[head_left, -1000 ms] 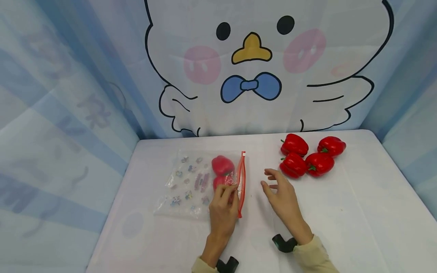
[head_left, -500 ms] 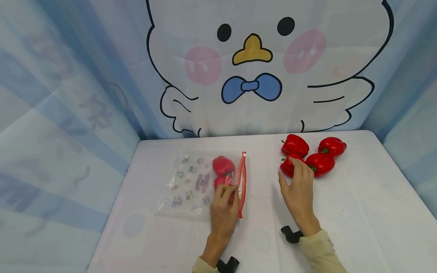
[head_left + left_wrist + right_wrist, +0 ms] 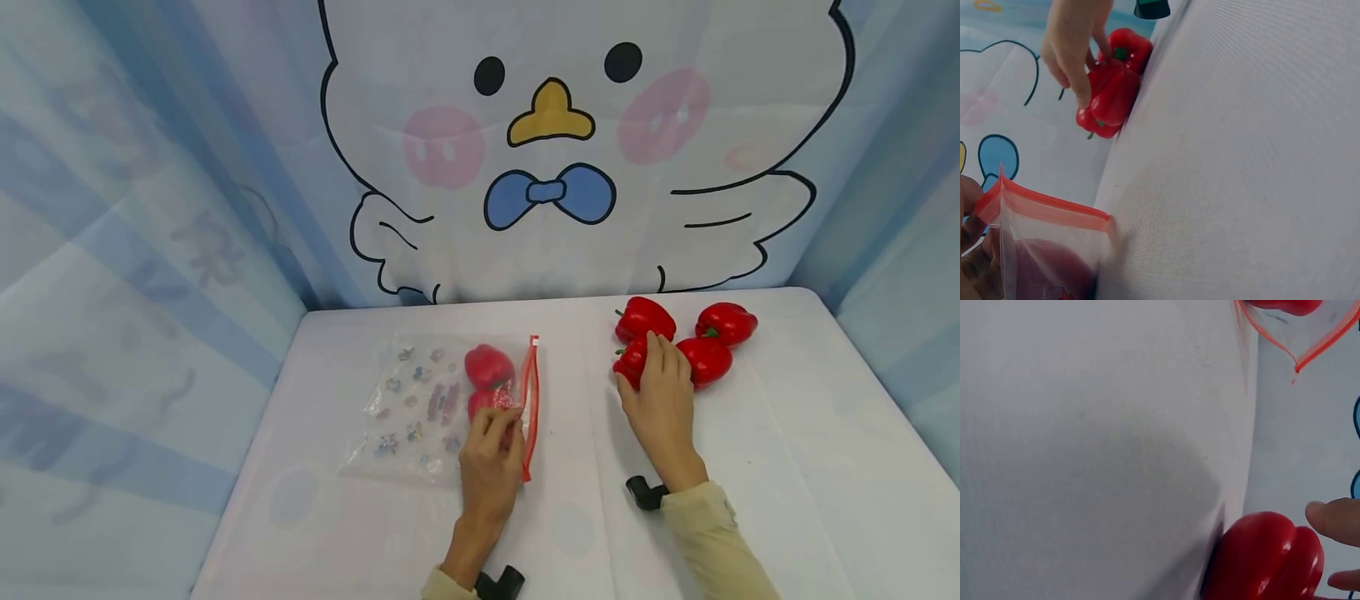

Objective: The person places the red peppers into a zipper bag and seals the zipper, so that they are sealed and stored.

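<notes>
My left hand [image 3: 491,462] pinches the upper layer of a clear zip bag [image 3: 420,417] near its red zip edge [image 3: 532,408]. Red bell peppers [image 3: 489,367] lie inside the bag, partly covered by that hand. In the left wrist view, the bag's mouth [image 3: 1054,209] stands raised. My right hand [image 3: 660,412] is over the front left bell pepper [image 3: 632,360] of a loose group, fingers spread about it. The right wrist view has the thumb [image 3: 1335,520] close above this bell pepper [image 3: 1266,556], with a small gap visible.
Other loose red bell peppers, one at the back left [image 3: 645,318], one at the back right [image 3: 726,323] and one at the front right [image 3: 707,360], sit close around the right hand. A white cloth [image 3: 337,533] covers the table. A printed curtain [image 3: 555,250] stands behind it.
My right hand has moved right from beside the bag to the front left bell pepper, and its fingers have come down around it. The left hand and the bag have stayed put.
</notes>
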The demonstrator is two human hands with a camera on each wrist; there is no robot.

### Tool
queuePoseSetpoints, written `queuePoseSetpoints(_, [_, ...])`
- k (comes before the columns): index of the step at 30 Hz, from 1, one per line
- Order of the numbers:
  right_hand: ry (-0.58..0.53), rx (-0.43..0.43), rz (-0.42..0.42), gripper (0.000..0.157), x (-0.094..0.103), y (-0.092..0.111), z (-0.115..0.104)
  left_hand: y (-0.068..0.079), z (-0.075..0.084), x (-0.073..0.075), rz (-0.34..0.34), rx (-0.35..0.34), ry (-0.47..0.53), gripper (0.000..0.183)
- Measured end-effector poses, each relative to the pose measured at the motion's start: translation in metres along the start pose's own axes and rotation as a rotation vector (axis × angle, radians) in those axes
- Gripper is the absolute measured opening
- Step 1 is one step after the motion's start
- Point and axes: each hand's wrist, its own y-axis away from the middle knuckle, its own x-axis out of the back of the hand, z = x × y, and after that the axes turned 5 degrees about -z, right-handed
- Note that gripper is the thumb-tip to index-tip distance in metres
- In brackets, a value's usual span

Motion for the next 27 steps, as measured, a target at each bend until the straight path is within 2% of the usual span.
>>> queuePoseSetpoints(7, [0.063, -0.029, -0.065, 0.090, -0.0044, -0.0052, 0.0025, 0.0014, 0.0005, -0.0004, -0.001, 0.001, -0.008, 0.025])
queuePoseSetpoints(21, [0.103, -0.012, -0.070, 0.079, -0.0092, -0.0078, 0.0063, 0.0008, 0.0017, 0.0007, -0.028, 0.022, 0.000, 0.025])
queuePoseSetpoints(27, [0.101, 0.000, -0.086, 0.079, -0.0061, -0.0083, 0.0052, 0.0004, 0.0021, 0.0011, -0.036, 0.035, -0.013, 0.024])
